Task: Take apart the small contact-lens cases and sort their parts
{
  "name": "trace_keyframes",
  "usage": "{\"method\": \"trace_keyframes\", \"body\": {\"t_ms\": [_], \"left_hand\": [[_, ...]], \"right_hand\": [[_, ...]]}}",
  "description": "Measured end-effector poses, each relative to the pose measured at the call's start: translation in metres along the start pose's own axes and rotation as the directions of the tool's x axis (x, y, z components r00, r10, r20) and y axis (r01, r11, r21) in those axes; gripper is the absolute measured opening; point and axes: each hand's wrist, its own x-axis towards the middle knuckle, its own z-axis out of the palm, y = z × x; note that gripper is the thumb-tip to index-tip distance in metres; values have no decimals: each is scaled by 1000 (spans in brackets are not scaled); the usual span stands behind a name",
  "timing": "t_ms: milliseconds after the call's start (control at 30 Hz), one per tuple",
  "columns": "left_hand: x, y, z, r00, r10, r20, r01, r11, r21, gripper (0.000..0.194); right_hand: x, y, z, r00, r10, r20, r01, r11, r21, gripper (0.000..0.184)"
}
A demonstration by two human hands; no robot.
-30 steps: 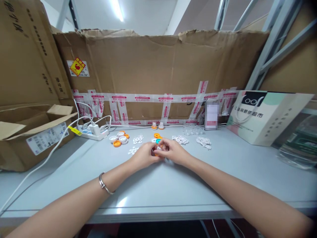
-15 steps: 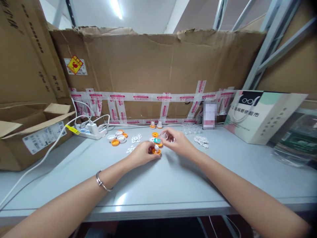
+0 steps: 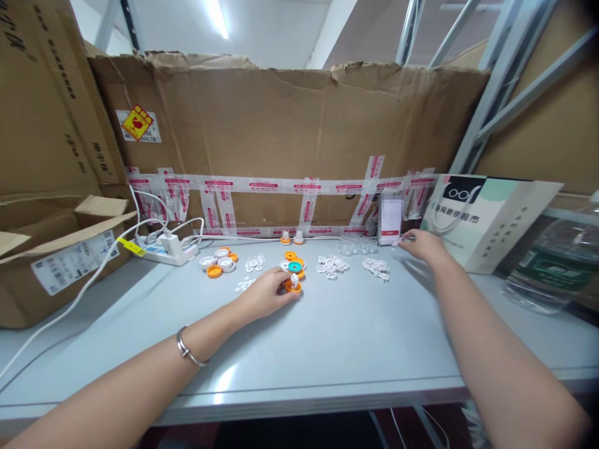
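My left hand [image 3: 269, 290] rests on the table with its fingers closed around an orange round cap [image 3: 294, 288]. A small white part stands upright in the middle of that cap. Just behind it lie more orange caps [image 3: 291, 255] and a teal disc [image 3: 294, 267]. My right hand [image 3: 421, 245] is stretched out to the right, beside the propped-up phone [image 3: 390, 219]. Its thumb and fingertips are pinched together; a tiny pale thing shows at their tips, too small to name. Piles of small white plastic parts [image 3: 332, 265] lie between the hands.
Clear plastic pieces [image 3: 357, 246] lie in front of the phone. White and orange caps [image 3: 214, 272] are grouped at left, near a power strip [image 3: 163, 251]. Two capped pieces [image 3: 298, 237] stand at the back. A paper bag [image 3: 486, 218] and a large bottle [image 3: 547, 262] stand at right.
My right hand has moved from beside the teal disc far to the right, near the phone, uncovering a pile of white parts. My left hand still holds the orange cap in place.
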Motion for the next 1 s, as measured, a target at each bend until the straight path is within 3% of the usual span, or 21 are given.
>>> {"method": "trace_keyframes", "body": {"t_ms": [233,367,567,733,800,867,900,933,967,1000], "left_hand": [[-1,1,-1,1000,18,1,-17,999,-30,20],[-1,1,-1,1000,20,-2,-20,999,-44,19],[-1,0,0,999,35,-9,-36,999,-41,17],[0,-1,0,999,38,-10,-38,999,-29,17],[1,-1,1,1000,23,-11,-24,999,-44,18],[1,-1,2,1000,6,-10,-7,998,-69,19],[1,-1,2,1000,-2,-10,1,996,-85,19],[1,-2,3,1000,-10,-11,9,995,-103,19],[1,-2,4,1000,-19,-15,17,993,-119,19],[2,-3,4,999,-31,-22,28,991,-131,20]], "right_hand": [[1,-5,27,989,-76,124,73,997,27,27],[-2,-14,27,980,-97,175,86,994,73,36],[-8,-23,26,962,-119,247,87,987,133,35],[-13,-32,12,987,-52,153,38,995,90,36],[-24,-46,-2,998,-40,48,35,995,93,35],[-45,-69,-16,993,-115,-36,120,972,203,27],[-60,-83,-20,980,-198,-34,198,927,319,25],[-76,-98,-23,938,-347,18,304,843,443,25],[-93,-113,-23,851,-513,113,378,748,546,27],[-109,-126,-20,729,-652,210,417,665,619,29]]}}
